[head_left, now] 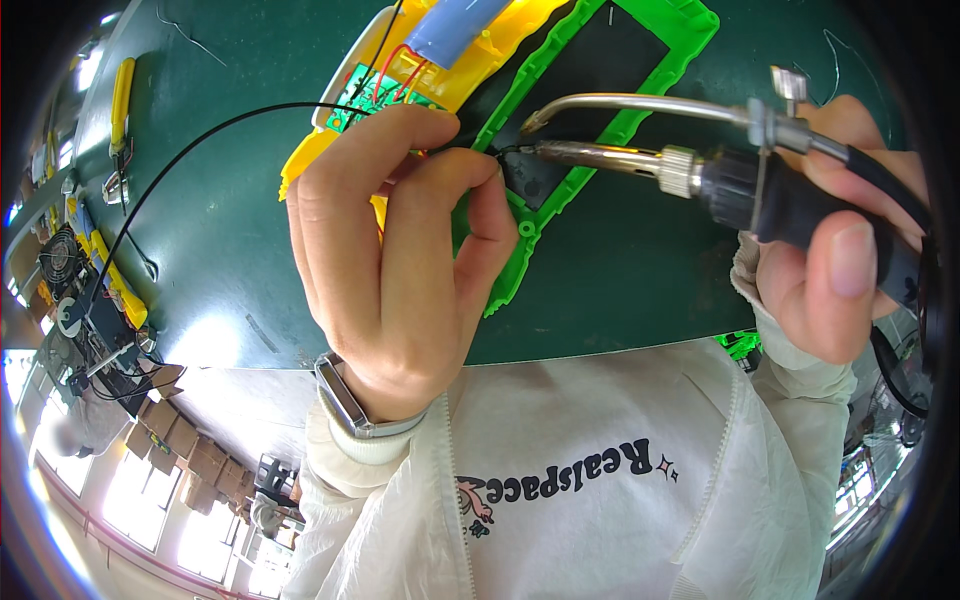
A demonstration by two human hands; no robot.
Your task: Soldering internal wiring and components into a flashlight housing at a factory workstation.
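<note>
My left hand (400, 230) is closed in a pinch over the edge of a green plastic frame (688, 28), holding a thin black wire (507, 152). Inside the frame lies a dark flat panel (590, 65). My right hand (835, 260) grips a soldering iron (735, 190) by its black handle. Its tip meets the wire at the panel, just beside my left fingertips. A curved metal feed tube (640, 102), clamped to the iron, ends just above that tip. Behind my left hand sits a yellow housing (505, 50) with a green circuit board (347, 100), red wires and a blue cylinder (455, 30).
Yellow-handled pliers (121, 105) lie on the green table (230, 220) at the left. A black cable (190, 145) arcs across from the left edge. Tools and a small fan (62, 255) crowd the far left. Cardboard boxes (185, 440) stand beyond the table.
</note>
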